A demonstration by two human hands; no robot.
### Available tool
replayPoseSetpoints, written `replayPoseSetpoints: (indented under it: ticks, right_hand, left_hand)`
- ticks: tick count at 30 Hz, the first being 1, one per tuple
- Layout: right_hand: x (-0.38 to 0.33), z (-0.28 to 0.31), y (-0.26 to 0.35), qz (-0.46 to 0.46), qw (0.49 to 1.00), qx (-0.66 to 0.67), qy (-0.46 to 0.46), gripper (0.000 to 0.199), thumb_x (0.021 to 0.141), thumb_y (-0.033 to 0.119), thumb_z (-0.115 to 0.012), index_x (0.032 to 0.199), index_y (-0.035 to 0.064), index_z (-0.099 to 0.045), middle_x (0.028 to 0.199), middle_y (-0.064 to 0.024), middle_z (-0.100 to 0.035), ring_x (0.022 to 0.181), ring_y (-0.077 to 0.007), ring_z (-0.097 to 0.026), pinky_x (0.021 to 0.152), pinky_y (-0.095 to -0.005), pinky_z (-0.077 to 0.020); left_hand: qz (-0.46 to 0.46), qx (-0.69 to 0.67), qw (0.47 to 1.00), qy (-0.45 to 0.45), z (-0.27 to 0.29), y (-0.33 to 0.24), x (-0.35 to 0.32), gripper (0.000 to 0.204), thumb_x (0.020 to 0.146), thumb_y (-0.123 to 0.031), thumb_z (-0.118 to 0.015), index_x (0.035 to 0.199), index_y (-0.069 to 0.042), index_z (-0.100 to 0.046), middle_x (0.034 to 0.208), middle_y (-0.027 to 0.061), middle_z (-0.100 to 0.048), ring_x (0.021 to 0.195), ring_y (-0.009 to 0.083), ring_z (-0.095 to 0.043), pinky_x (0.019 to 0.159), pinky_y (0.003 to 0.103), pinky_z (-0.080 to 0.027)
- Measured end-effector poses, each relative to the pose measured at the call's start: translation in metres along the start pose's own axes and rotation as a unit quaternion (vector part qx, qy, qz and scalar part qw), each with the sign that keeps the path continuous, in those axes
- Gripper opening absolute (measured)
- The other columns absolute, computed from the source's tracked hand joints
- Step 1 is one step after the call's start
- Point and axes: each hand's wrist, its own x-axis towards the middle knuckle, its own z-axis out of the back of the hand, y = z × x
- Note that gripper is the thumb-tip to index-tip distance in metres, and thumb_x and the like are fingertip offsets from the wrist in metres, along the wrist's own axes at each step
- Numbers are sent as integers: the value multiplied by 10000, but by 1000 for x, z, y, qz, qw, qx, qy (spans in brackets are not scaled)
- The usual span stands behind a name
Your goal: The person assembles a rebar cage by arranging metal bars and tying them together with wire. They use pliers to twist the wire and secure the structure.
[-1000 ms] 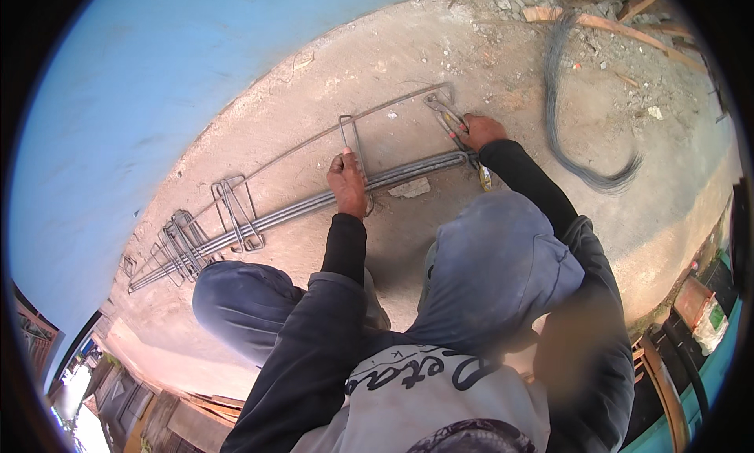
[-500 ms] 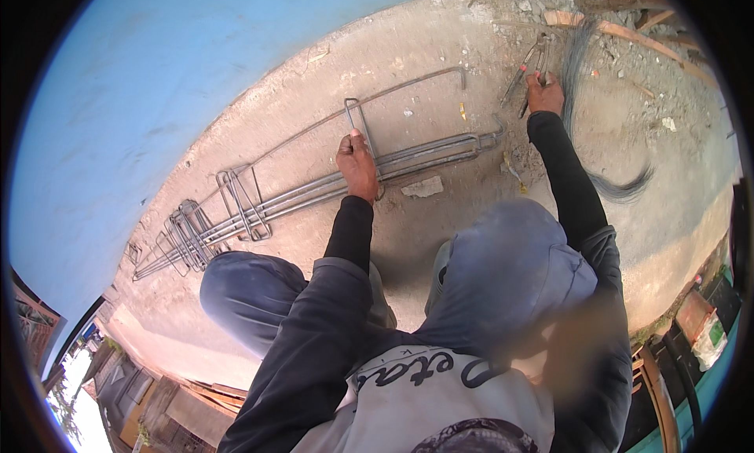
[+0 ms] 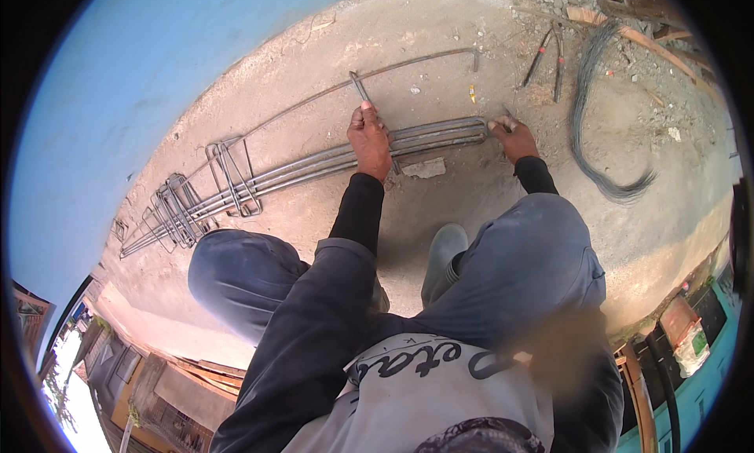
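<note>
My left hand (image 3: 369, 143) is closed round a rectangular steel stirrup (image 3: 358, 85), which stands tilted across the long bars. Several long grey rebars (image 3: 314, 169) run from lower left to the middle, their bent ends near my right hand (image 3: 517, 139). The right fingers are closed at the hooked end of a rebar; its tip seems to stick out above them. More stirrups (image 3: 232, 178) sit round the bars at the left, some bunched together (image 3: 177, 210). Beyond my right hand, pincers (image 3: 548, 60) with red-marked handles lie spread on the ground.
A single bent rebar (image 3: 314, 96) lies behind the bundle. At right is a curved hank of thin tie wire (image 3: 580, 115). A flat stone piece (image 3: 424, 168) lies by the bars. Wood strips (image 3: 640, 38) and rubble are at the far right; a blue wall (image 3: 157, 84) rises at left.
My right hand has let go of the pincers and come nearer, down to the rebar ends. The left hand keeps the stirrup, which has turned and now leans more.
</note>
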Motion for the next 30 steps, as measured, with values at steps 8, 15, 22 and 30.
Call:
replayPoseSetpoints:
  ticks: [8,15,22,30]
  right_hand:
    - [-46,-21,61,-27,997,71,-35,285,826,243,-747,1076,116,-693,1075,-145,-689,1013,-347,-643,881,-409,-501]
    - [-46,-28,41,-9,996,56,-68,240,824,228,-751,1044,135,-725,1057,-138,-692,1014,-340,-637,881,-414,-494]
    - [-40,2,60,-14,992,123,9,231,876,198,-733,1075,82,-714,1005,-90,-705,933,-225,-644,874,-342,-487]
    - [-32,-9,48,-79,984,158,38,295,863,275,-739,1074,69,-735,933,-96,-725,911,-201,-653,896,-331,-479]
  left_hand:
    - [-88,191,977,-31,38,6,-9,351,1022,-347,-543,1041,-11,-641,705,46,-580,611,135,-549,562,292,-462]
    - [-129,460,878,44,66,19,-37,377,967,-339,-623,1141,-7,-667,883,159,-687,800,272,-641,773,371,-498]
    - [-194,630,739,137,71,-12,-39,397,917,-444,-650,1041,-74,-720,961,154,-698,929,324,-636,863,440,-440]
    - [-17,551,796,250,79,-15,-29,360,857,-377,-728,1025,-59,-741,861,178,-704,787,327,-650,773,399,-502]
